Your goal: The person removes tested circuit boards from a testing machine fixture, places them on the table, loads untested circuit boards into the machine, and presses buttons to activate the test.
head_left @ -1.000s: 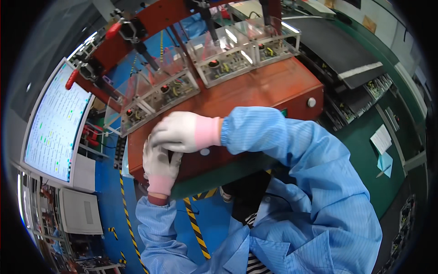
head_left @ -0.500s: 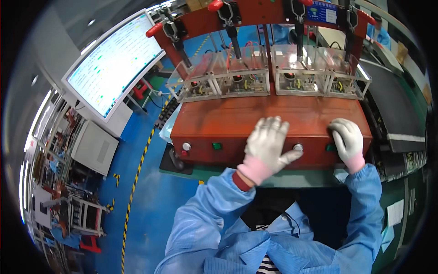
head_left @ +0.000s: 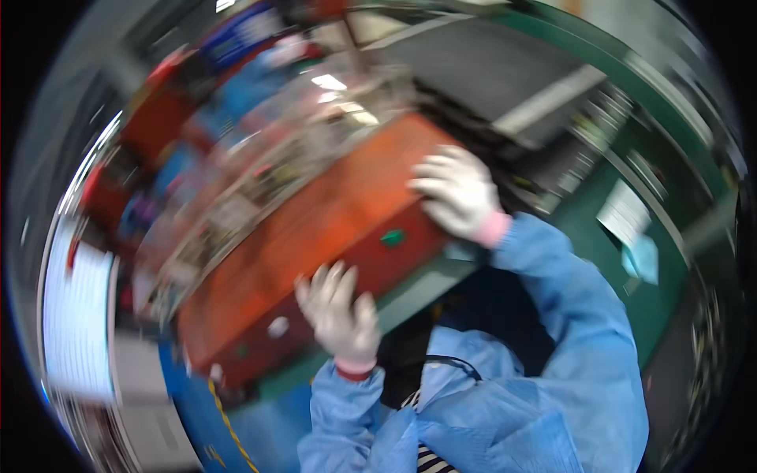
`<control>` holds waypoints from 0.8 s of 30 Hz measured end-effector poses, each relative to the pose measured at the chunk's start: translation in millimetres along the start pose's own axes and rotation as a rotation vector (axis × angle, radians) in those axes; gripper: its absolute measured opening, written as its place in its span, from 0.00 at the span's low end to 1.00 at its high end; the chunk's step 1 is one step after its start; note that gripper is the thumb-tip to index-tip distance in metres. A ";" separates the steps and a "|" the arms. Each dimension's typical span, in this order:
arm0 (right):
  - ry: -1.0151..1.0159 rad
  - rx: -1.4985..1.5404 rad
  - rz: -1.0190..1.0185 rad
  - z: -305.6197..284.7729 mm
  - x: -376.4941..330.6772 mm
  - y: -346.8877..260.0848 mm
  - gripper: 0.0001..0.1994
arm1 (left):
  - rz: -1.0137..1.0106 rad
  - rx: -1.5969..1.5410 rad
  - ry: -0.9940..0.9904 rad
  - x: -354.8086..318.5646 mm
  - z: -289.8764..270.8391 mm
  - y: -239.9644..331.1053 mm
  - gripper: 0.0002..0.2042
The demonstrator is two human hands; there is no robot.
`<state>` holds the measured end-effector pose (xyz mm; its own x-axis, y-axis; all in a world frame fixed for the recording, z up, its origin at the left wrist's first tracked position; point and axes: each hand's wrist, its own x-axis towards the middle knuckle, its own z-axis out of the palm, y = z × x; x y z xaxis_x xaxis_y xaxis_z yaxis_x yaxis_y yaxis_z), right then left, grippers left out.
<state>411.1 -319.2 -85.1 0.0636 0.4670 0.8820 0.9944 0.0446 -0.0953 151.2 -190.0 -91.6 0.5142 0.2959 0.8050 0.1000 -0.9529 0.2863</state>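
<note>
A long red machine base (head_left: 315,229) runs slantwise in front of me, with clear-covered fixtures (head_left: 260,173) along its far side, blurred by motion. My left hand (head_left: 339,315), in a white glove with a pink cuff, is at its front edge, fingers stretched out and empty. Nearby on the front panel are a whitish round button (head_left: 278,326) and a green switch (head_left: 393,237). My right hand (head_left: 457,189), gloved the same way, lies over the right end of the base. Its fingers are extended and hold nothing that I can see.
Beyond the base's right end is a dark conveyor belt (head_left: 489,71) with a pale strip across it. White paper (head_left: 624,213) and a light blue piece (head_left: 643,260) lie on the green table (head_left: 654,307). A lit screen (head_left: 77,307) stands at the left.
The view has swung to the right and is blurred, so the machine now appears tilted at left. My left hand has come away from the button area; my right hand's fingers have straightened over the base.
</note>
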 end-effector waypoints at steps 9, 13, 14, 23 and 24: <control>0.120 -0.112 0.017 13.4 -28.5 10.0 0.18 | -0.109 -0.180 -0.112 -64.7 36.6 3.9 0.09; 0.129 -0.101 0.003 20.6 -30.1 10.3 0.18 | -0.117 -0.090 -0.228 -62.4 38.0 11.4 0.08; 0.131 -0.100 -0.008 22.1 -29.7 10.3 0.18 | -0.084 -0.045 -0.258 -61.4 38.4 12.5 0.08; 0.143 -0.088 -0.007 25.6 -29.2 7.5 0.19 | -0.063 0.060 -0.314 -58.4 36.4 15.1 0.09; 0.140 -0.093 0.002 25.7 -30.2 6.7 0.19 | -0.058 0.056 -0.304 -58.0 36.5 15.8 0.08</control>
<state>413.7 -310.3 -124.3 0.0702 0.3387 0.9383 0.9974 -0.0409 -0.0599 154.0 -224.6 -152.8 0.7367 0.3242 0.5934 0.1788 -0.9397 0.2914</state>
